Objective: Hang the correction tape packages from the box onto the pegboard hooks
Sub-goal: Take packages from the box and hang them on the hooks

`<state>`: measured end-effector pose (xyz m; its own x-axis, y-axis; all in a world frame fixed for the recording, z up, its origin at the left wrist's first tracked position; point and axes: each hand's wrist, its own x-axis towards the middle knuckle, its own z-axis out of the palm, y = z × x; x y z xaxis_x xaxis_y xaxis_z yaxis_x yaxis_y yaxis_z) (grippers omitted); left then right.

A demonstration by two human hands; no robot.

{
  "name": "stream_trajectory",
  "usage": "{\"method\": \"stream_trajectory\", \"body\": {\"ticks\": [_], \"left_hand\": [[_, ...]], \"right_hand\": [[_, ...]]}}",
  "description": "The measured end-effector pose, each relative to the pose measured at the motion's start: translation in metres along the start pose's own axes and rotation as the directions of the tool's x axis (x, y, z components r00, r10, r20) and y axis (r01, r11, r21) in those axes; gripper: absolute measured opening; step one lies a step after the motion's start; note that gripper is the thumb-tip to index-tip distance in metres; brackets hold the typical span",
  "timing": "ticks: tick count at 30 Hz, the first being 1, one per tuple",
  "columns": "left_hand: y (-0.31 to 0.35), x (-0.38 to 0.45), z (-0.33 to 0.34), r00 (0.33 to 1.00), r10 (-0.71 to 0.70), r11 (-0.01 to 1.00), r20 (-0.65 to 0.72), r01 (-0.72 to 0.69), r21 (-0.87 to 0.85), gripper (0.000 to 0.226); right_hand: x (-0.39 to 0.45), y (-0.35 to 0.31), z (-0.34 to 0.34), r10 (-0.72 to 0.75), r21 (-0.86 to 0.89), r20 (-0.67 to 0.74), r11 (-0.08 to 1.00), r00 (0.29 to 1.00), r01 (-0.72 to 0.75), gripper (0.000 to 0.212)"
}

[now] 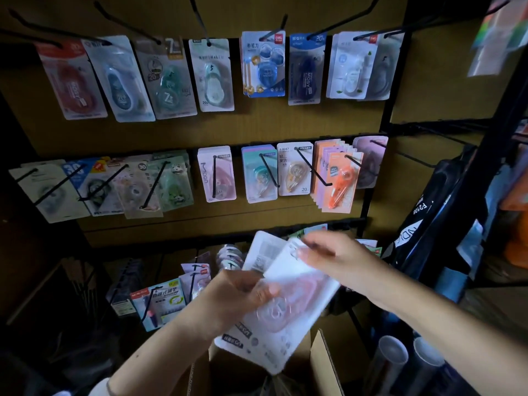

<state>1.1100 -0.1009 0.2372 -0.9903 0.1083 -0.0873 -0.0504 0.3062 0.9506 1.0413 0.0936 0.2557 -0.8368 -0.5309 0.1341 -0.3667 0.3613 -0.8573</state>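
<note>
My left hand point(237, 295) grips a small stack of white correction tape packages point(274, 335) with pink dispensers, held above the open cardboard box point(323, 367) at the bottom centre. My right hand point(334, 258) pinches the top edge of the front package point(294, 270) near its hang hole. The pegboard point(217, 130) rises in front, with black hooks in three rows. A pink package of the same look hangs on a middle-row hook point(215, 178).
Many other correction tape packs hang on the top point(211, 75) and middle rows point(337, 178); lower hooks hold pens and tape rolls point(160, 304). A black rack post point(374, 178) stands at the right, with dark bags point(434, 224) and white tubes point(394, 355) beyond.
</note>
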Motion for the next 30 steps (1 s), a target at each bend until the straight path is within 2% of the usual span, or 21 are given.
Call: {"method": "stream_trajectory", "body": {"ticks": [2, 3, 5, 7, 8, 10, 11, 13, 15, 17, 21, 24, 30], "left_hand": [[-0.001, -0.002, -0.001, 0.997, -0.011, 0.999, 0.079, 0.006, 0.052, 0.032], [-0.004, -0.002, -0.003, 0.996, -0.006, 0.999, 0.094, 0.003, 0.033, 0.033], [-0.010, 0.001, -0.007, 0.998, -0.062, 0.989, 0.008, 0.062, -0.133, 0.044], [-0.014, 0.006, -0.014, 0.979, -0.141, 0.947, -0.144, 0.092, -0.306, 0.050], [-0.015, 0.007, -0.018, 0.972, -0.149, 0.936, -0.181, 0.080, -0.343, 0.049], [-0.017, 0.007, -0.021, 0.966, -0.143, 0.930, -0.216, 0.057, -0.362, 0.048], [-0.018, 0.007, -0.020, 0.969, -0.131, 0.932, -0.212, 0.047, -0.360, 0.049], [-0.018, 0.004, -0.015, 0.976, -0.085, 0.931, -0.201, 0.005, -0.365, 0.044], [-0.015, 0.004, -0.012, 0.974, -0.042, 0.925, -0.224, -0.047, -0.377, 0.037], [-0.014, 0.005, -0.014, 0.963, -0.031, 0.918, -0.269, -0.079, -0.388, 0.040], [-0.019, 0.002, -0.025, 0.944, -0.040, 0.891, -0.328, -0.115, -0.440, 0.041], [-0.024, -0.001, -0.030, 0.954, -0.061, 0.854, -0.294, -0.103, -0.511, 0.042], [-0.034, -0.005, -0.039, 0.956, -0.066, 0.806, -0.287, -0.119, -0.580, 0.037]], "right_hand": [[-0.002, 0.000, -0.001, 0.029, -0.071, 0.178, 0.997, 0.984, -0.016, 0.024], [-0.003, -0.001, 0.000, 0.041, -0.069, 0.183, 0.997, 0.982, -0.029, 0.027], [-0.002, 0.000, -0.001, 0.036, 0.006, 0.040, 0.999, 0.999, -0.036, 0.029], [0.000, 0.002, -0.002, 0.105, 0.212, -0.171, 0.975, 0.980, -0.068, 0.021], [0.002, 0.004, -0.002, 0.177, 0.351, -0.223, 0.932, 0.959, -0.090, 0.014], [0.004, 0.003, 0.003, 0.313, 0.613, -0.215, 0.781, 0.925, -0.122, 0.006], [0.004, 0.003, 0.008, 0.347, 0.690, -0.196, 0.714, 0.917, -0.123, 0.006], [0.004, 0.003, 0.018, 0.361, 0.750, -0.165, 0.650, 0.918, -0.120, 0.008], [0.002, 0.003, 0.027, 0.331, 0.727, -0.115, 0.670, 0.937, -0.147, 0.008], [0.000, 0.005, 0.034, 0.293, 0.650, -0.045, 0.735, 0.955, -0.195, 0.007], [-0.004, 0.005, 0.044, 0.269, 0.488, 0.128, 0.821, 0.954, -0.297, 0.020], [-0.003, 0.000, 0.048, 0.264, 0.486, 0.223, 0.804, 0.938, -0.342, 0.020], [0.001, -0.002, 0.055, 0.245, 0.524, 0.288, 0.769, 0.926, -0.366, 0.020]]}}
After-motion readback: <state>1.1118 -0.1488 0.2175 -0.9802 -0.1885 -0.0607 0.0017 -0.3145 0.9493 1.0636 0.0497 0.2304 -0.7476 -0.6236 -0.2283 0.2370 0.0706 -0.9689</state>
